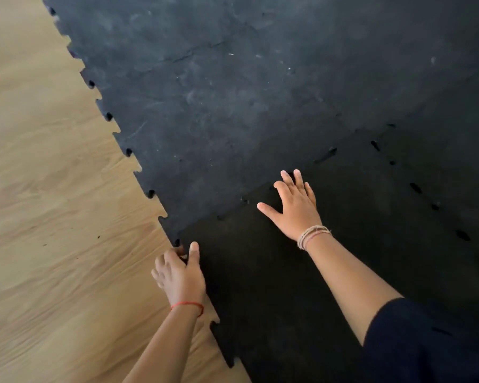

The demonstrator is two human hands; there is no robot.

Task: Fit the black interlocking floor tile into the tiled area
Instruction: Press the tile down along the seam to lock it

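Observation:
A dark black interlocking floor tile (274, 286) lies in the lower middle, next to the greyer, scuffed tiled area (233, 92) that fills the top and right. My left hand (179, 272) grips the tile's left corner at its toothed edge, thumb on top and fingers curled under the rim. My right hand (295, 205) lies flat with spread fingers on the tile near its far edge, where it meets the tiled area. Along the right seam (415, 187), several tabs stand apart from their slots as dark gaps.
Bare wood-grain floor (53, 217) covers the left side, bordered by the jagged toothed edge of the tiled area (127, 152). A dark sleeve (415, 341) of my right arm fills the lower right corner.

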